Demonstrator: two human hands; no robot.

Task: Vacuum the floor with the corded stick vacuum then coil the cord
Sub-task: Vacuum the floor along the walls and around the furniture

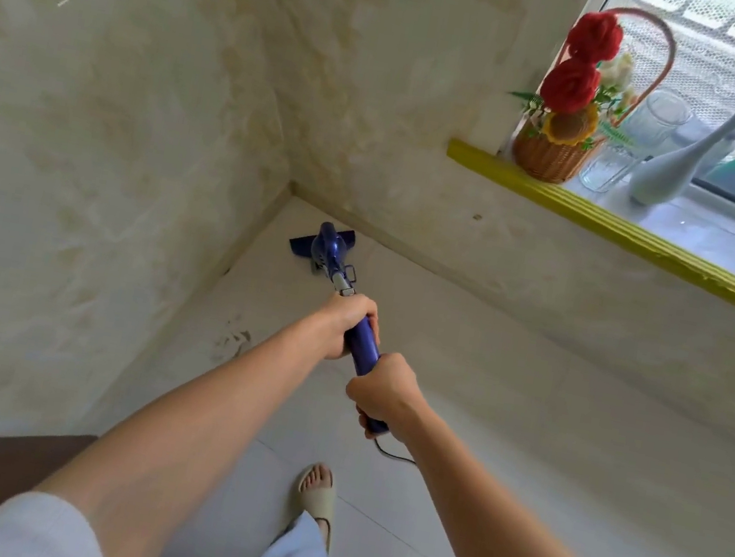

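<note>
Fingers of the left hand (344, 327) curl around the blue handle (362, 344) of the vacuum (330, 250), and fingers of the right hand (382, 392) grip the same handle lower, near its end. From the hands the vacuum runs toward 11 o'clock, its flat head (300, 245) on the floor (498, 446) in the corner by the wall. Its black cord (390, 453) trails from the handle end toward 4 o'clock. At 2 o'clock, a flower basket (552, 156) sits on the windowsill (632, 227).

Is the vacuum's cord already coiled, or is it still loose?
Loose, as far as visible: the cord trails uncoiled from the handle end below the right hand, then passes behind the forearm.
</note>
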